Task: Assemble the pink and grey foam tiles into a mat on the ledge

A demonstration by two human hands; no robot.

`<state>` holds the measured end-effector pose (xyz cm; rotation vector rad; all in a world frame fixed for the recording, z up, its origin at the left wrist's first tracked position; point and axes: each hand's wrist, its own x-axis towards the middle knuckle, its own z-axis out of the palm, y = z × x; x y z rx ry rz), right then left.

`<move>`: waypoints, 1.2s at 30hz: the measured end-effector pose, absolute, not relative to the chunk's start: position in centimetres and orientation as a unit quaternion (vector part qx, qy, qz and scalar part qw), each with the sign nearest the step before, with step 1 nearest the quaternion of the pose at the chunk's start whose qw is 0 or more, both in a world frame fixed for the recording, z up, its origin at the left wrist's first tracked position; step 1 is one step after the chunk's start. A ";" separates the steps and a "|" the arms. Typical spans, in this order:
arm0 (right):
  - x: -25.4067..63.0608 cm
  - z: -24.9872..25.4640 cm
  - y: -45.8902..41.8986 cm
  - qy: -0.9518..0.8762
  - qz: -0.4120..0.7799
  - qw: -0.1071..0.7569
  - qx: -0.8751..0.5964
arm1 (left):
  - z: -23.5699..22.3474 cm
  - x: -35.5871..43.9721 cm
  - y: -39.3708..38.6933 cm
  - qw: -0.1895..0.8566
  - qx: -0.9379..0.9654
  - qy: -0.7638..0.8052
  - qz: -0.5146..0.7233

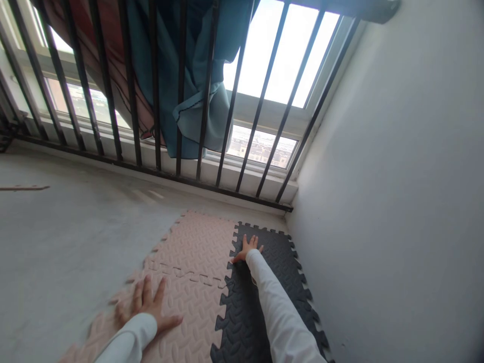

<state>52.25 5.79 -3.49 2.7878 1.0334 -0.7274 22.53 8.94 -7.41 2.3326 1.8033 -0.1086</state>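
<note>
Interlocking foam floor mats lie on the floor, pink ones on the left and dark grey ones on the right. My left hand (148, 304) rests with spread fingers on the near pink foam mat (192, 317). Its toothed far edge meets a second pink foam mat (204, 239) along a jagged seam. On the dark grey foam mat (278, 252), close to its left edge, my right hand (248, 248) lies palm down with fingers apart. The toothed edges of the pink and grey mats run side by side; I cannot tell whether they are fully locked together.
A black metal railing (162, 174) crosses in front of the window, with blue and reddish curtains (196, 101) behind its bars. The white wall (389, 201) rises along the right of the grey mat. A thin brown strip (24, 188) lies on the concrete floor (75, 242).
</note>
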 end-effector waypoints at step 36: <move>45.2 -1.6 4.6 0.460 -0.203 0.143 0.852 | -8.9 22.6 9.7 0.169 0.790 0.589 -0.017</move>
